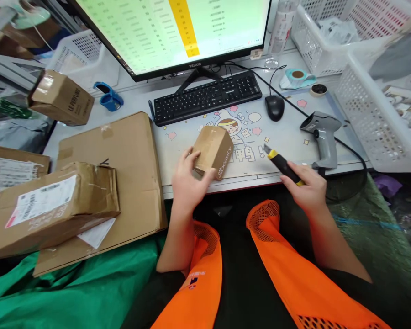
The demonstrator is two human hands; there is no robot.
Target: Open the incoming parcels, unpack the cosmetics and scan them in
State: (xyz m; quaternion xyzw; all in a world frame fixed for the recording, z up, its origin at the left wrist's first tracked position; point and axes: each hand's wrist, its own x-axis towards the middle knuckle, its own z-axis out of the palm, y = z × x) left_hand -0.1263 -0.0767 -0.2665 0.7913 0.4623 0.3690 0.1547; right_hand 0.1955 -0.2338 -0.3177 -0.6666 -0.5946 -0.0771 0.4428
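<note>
A small brown cardboard box (211, 148) with white lettering on its side rests on the printed desk mat, near the desk's front edge. My left hand (191, 179) grips its near left end, fingers along the left side and thumb by the near corner. In my right hand (307, 186) is a black and yellow box cutter (283, 166), held to the right of the box and apart from it. Its tip points up and left, toward the mat. The underside of the box is hidden.
Behind the box lie a keyboard (208, 97) and a mouse (274, 108), below a monitor (178, 36). A grey barcode scanner (324, 139) stands at right beside a white basket (366, 105). Flat cardboard (133, 183) and a labelled carton (89, 194) occupy the left.
</note>
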